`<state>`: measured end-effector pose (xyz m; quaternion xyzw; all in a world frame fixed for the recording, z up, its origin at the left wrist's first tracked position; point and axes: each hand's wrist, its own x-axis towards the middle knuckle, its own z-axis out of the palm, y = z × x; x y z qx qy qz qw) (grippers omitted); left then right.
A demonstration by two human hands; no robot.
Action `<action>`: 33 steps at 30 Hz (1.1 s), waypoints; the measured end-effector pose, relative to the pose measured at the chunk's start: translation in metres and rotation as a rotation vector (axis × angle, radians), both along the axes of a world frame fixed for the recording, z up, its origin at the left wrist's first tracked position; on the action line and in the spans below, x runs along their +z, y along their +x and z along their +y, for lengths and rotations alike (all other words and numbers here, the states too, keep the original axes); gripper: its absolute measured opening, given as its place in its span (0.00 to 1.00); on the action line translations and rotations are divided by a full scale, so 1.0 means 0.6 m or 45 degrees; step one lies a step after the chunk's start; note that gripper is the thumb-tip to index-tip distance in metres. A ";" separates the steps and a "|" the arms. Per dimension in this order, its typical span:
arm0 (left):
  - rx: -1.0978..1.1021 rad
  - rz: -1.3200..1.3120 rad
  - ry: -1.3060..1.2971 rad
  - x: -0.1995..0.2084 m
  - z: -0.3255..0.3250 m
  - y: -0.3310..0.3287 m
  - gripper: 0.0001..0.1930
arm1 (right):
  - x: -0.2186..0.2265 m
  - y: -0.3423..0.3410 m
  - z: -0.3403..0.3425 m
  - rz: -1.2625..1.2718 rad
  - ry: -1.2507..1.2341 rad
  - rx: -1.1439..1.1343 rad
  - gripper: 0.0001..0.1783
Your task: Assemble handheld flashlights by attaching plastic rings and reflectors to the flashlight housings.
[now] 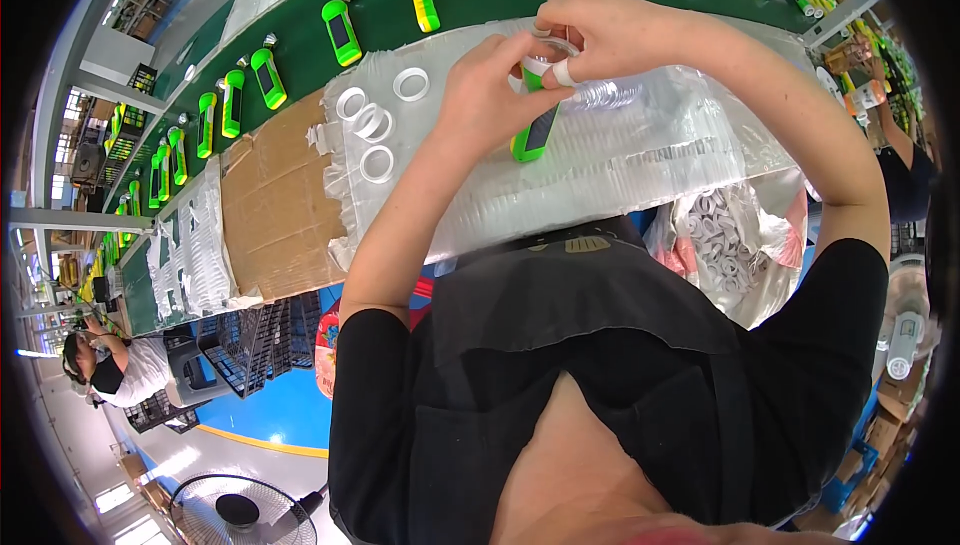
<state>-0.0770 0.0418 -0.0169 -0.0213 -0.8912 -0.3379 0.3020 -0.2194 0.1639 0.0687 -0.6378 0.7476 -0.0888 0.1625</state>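
Note:
Both my hands meet over the bench around a green flashlight (537, 135) with a dark panel on its side. My left hand (485, 95) is closed on the flashlight near its head. A pale ring (560, 48) sits at the flashlight's head, pinched by the bent fingers of my right hand (615, 37); whether it is fully round the head is hidden by my fingers. White wrapping covers my right thumb. Several loose white rings (410, 85) lie left of my left forearm. Beside the flashlight rests a row of clear, shiny discs (608, 95).
Plastic-covered cardboard (280, 195) lies along the bench's near edge. Green flashlights (342, 33) stand spaced along the green belt (300, 10) beyond. A bag of white rings (720, 245) is below the bench at right; black crates (265, 340) and a person (140, 370) are at left.

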 end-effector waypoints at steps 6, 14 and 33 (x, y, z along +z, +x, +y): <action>-0.057 0.045 0.061 -0.009 0.000 0.006 0.17 | -0.020 -0.027 0.008 -0.098 -0.254 0.330 0.25; -0.074 0.178 0.006 -0.016 0.002 -0.004 0.18 | -0.030 0.020 0.015 0.011 -0.103 -0.147 0.25; -0.495 -0.037 0.834 -0.041 -0.034 0.022 0.20 | -0.324 0.097 0.013 -1.571 -0.900 -0.441 0.47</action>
